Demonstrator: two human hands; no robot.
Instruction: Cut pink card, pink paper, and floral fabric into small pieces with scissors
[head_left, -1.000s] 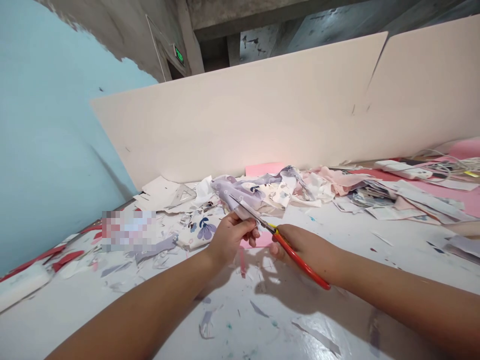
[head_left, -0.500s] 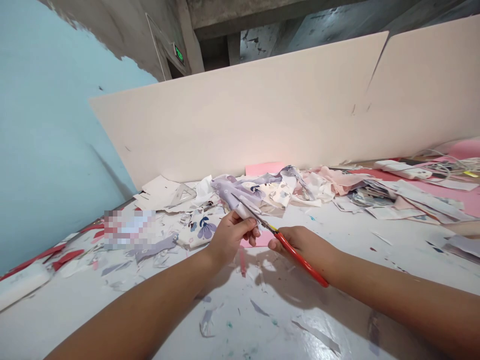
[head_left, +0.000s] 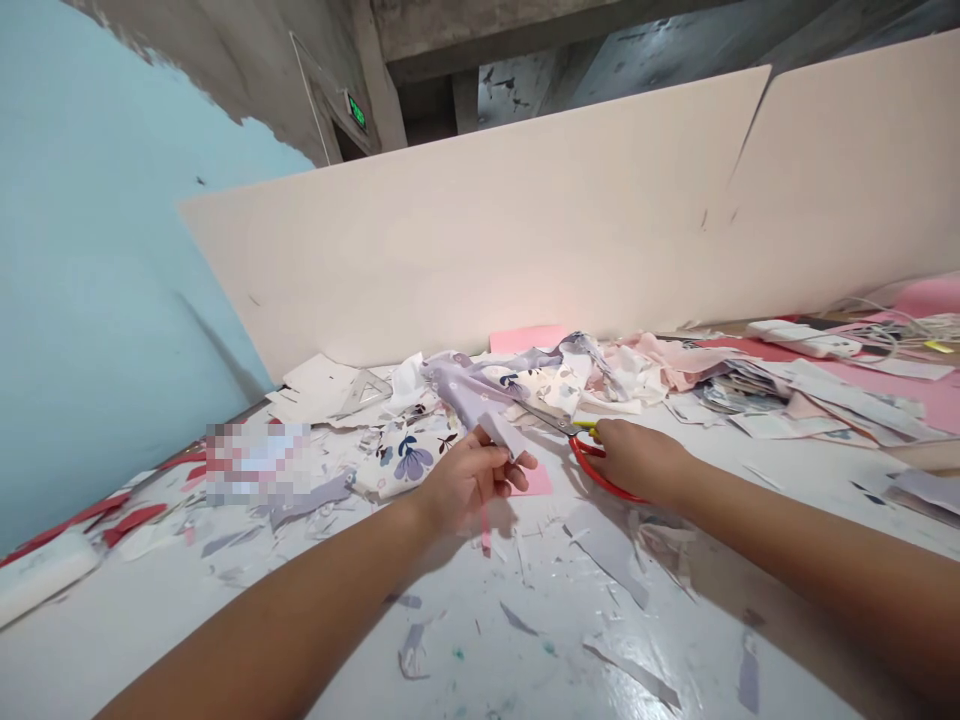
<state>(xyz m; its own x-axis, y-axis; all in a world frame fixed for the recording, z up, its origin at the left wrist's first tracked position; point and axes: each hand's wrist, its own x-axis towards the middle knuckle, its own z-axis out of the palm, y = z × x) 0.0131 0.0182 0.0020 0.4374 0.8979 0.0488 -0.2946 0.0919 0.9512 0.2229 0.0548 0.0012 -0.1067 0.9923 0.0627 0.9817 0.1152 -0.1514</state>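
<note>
My left hand (head_left: pixel 469 482) pinches the end of a strip of lilac fabric (head_left: pixel 499 433) that runs back toward a heap of floral fabric (head_left: pixel 517 385). My right hand (head_left: pixel 637 462) is shut on red-handled scissors (head_left: pixel 592 462) with yellow finger-rest details. Their steel blades (head_left: pixel 546 420) point left, toward the strip, and lie just beside it. Part of the handles is hidden by my fingers. Whether the blades touch the fabric is hard to tell.
The white table (head_left: pixel 480 640) is littered with fabric and paper scraps. A cream board (head_left: pixel 480 240) stands along its back, with a blue wall (head_left: pixel 105 260) at left. A clear set square (head_left: pixel 365 392), stacked papers (head_left: pixel 825 412) and a white power strip (head_left: pixel 802 339) lie beyond.
My right hand has moved up and to the right, and the scissors have swung from a steep angle to lie flatter. Their blades have come away from the fabric's edge. My left hand has barely moved.
</note>
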